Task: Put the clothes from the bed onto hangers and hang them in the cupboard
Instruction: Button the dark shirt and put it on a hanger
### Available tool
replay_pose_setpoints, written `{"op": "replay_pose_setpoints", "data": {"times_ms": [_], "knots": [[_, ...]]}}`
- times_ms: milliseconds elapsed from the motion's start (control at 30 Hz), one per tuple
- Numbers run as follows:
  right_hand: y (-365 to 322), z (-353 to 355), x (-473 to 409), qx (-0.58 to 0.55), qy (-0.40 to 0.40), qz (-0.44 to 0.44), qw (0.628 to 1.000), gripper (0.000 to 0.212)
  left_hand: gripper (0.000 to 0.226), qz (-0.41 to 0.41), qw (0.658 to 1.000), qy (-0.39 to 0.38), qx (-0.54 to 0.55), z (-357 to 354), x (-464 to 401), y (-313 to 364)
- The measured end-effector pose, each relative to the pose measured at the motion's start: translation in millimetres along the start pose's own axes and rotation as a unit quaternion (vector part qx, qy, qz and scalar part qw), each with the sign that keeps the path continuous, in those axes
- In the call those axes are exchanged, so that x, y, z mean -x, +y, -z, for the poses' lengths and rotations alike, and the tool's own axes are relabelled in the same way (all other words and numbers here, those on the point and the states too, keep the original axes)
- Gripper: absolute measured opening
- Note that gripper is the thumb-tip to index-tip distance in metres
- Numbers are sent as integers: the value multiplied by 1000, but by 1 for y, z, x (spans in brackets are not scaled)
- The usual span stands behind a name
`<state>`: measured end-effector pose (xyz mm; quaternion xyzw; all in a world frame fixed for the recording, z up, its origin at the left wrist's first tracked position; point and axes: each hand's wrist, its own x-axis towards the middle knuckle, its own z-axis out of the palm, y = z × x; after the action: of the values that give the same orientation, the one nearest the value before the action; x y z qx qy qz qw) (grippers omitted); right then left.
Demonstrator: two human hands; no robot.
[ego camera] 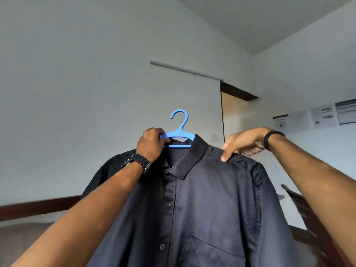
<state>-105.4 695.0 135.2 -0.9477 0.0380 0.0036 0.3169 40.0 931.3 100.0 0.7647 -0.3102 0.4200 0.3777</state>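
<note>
White wall [77, 93] | left hand [152, 143] grips hanger [178, 134] | right hand [244, 144] pinches shirt [202, 209]

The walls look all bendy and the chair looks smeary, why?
Head view: the wide lens bends the wall lines; the chair at the right edge is smeared, likely from motion; the shirt, blue hanger and both hands, left and right, look sharp in soft, even light.
</note>
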Motion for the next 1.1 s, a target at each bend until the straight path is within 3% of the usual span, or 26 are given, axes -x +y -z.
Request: {"op": "replay_pose_setpoints", "data": {"times_ms": [100, 267, 400, 533, 633, 800, 967, 1100], "knots": [[63, 9, -25, -58, -14, -44, 997, 12, 11, 9, 999, -27, 15, -71, 1, -2], [176, 42, -65, -110, 23, -78, 991, 32, 23, 11, 998, -12, 62, -205, 1, 6], [250, 72, -77, -126, 65, -89, 986, 34, 19, 3, 996, -26, 87, -294, -1, 28], [299, 122, -76, -94, 126, -82, 984, 14, 22, 11, 992, -66, 111, -353, -25, 65], [306, 174, -62, -124, 201, -58, 970, 10, 27, 40, 983, -102, 148, -373, -64, 94], [281, 290, -15, -135, 279, -48, 950, 17, 25, 11, 969, -146, 200, -383, -172, 172], [235, 414, 73, -96, 351, -82, 928, 23, 21, -52, 929, -204, 305, -379, -295, 297], [198, 481, 154, -64, 440, -100, 890, 26, 20, -116, 918, -198, 322, -371, -357, 412]]}}
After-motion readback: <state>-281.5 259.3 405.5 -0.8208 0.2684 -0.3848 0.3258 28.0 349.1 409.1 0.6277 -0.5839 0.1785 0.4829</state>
